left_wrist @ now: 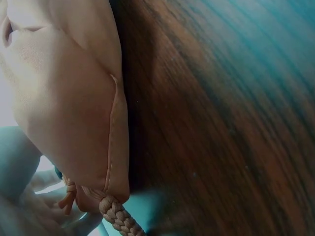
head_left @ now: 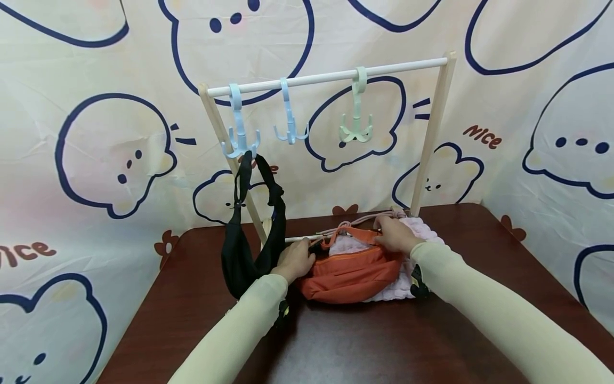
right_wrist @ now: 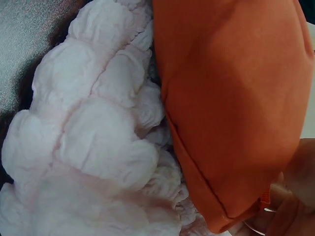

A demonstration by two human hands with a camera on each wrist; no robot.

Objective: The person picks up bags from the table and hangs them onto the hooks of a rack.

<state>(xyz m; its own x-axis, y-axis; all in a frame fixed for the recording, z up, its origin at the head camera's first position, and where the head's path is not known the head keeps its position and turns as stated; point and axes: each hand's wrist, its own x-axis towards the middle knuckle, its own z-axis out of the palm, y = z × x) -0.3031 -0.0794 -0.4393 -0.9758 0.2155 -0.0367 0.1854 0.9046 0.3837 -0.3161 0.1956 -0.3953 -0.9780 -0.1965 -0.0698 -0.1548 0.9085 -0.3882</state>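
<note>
Below the rail (head_left: 326,78), your left hand (head_left: 295,260) and right hand (head_left: 397,234) apparently pinched the soft, light-looking orange waist bag (head_left: 354,273) by graspable ends.

Beneath the white crossbar (head_left: 326,78), an opening is left between the middle blue hook (head_left: 290,120) and the green hook (head_left: 356,109), and another between the green hook and the right upright (head_left: 433,133). On the left, passage is blocked by the black bag (head_left: 237,256), hung from the outer blue hook (head_left: 238,122) down to beside the left hand (head_left: 293,260). The lower part of the rack is obstructed by the orange bag (head_left: 355,274), gripped at its sides by the left hand and the right hand (head_left: 395,234), with the pale pink puffy bag (head_left: 424,229) behind it. Nearer the camera, room is left over the brown tabletop (head_left: 364,341) between the two forearms.
</note>
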